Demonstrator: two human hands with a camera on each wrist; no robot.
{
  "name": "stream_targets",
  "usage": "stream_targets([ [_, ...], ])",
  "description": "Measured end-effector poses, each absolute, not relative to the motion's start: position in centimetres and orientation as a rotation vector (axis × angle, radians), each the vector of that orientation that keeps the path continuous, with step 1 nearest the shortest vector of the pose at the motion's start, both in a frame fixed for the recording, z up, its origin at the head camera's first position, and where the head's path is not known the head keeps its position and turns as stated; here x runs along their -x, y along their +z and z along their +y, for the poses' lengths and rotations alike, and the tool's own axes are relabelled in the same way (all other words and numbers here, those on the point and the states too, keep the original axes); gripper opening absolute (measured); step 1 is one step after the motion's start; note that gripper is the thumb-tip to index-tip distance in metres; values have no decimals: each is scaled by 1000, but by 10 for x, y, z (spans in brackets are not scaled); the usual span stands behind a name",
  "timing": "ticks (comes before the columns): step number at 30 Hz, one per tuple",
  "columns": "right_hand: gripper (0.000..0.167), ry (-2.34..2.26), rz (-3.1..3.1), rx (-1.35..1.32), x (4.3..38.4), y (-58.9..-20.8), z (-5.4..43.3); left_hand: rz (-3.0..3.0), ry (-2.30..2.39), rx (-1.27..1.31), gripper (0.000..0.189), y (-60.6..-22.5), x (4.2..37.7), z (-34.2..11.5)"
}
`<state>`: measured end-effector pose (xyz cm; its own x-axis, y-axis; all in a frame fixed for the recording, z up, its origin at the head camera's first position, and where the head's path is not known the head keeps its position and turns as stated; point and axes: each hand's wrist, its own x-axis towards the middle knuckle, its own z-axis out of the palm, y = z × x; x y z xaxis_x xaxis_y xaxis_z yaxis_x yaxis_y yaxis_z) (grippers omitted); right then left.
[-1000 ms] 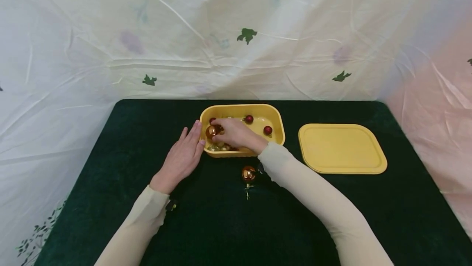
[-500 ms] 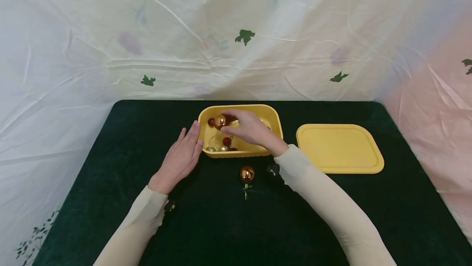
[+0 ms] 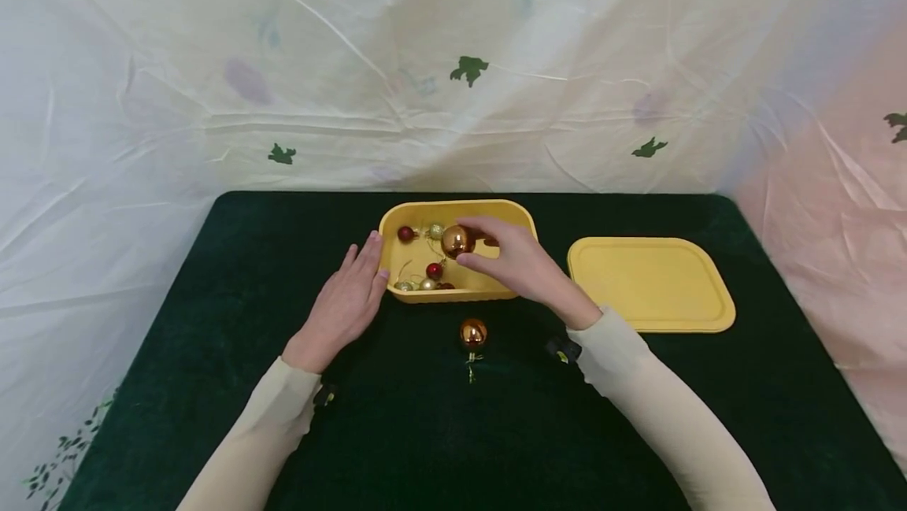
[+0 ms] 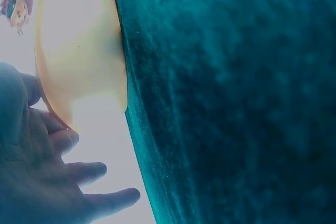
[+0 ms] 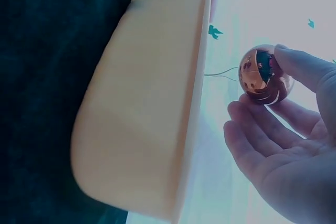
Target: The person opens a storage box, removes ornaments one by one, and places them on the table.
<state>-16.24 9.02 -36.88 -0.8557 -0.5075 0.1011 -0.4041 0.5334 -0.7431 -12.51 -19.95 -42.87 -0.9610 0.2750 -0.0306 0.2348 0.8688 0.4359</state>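
My right hand (image 3: 524,263) pinches a shiny copper Christmas bauble (image 3: 457,242) between thumb and fingers, over the yellow box (image 3: 489,294). In the right wrist view this bauble (image 5: 262,77) is above the box's rim, a thin wire loop hanging from it. My left hand (image 3: 343,298) rests with its fingers extended against the box's left end. Inside the box lie several small baubles, among them a dark red one (image 3: 406,234), a glittery gold one (image 3: 436,231) and a bright red one (image 3: 434,270). A second copper bauble (image 3: 473,333) lies on the table in front.
A flat yellow lid (image 3: 652,284) lies right of the box. Dark green cloth (image 3: 439,432) covers the table. A pale, printed curtain (image 3: 354,101) hangs behind its far edge.
My right hand has lifted the copper bauble from the box's left part and moved it right, uncovering the small baubles there. The left hand has stayed at the box's left end.
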Motion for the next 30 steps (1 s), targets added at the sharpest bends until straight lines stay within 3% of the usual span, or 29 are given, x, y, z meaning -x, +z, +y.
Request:
stream_targets([
  [30,59,-1210,2719,700,96,-378,153,2946,664,-367,66,-427,121,-199],
])
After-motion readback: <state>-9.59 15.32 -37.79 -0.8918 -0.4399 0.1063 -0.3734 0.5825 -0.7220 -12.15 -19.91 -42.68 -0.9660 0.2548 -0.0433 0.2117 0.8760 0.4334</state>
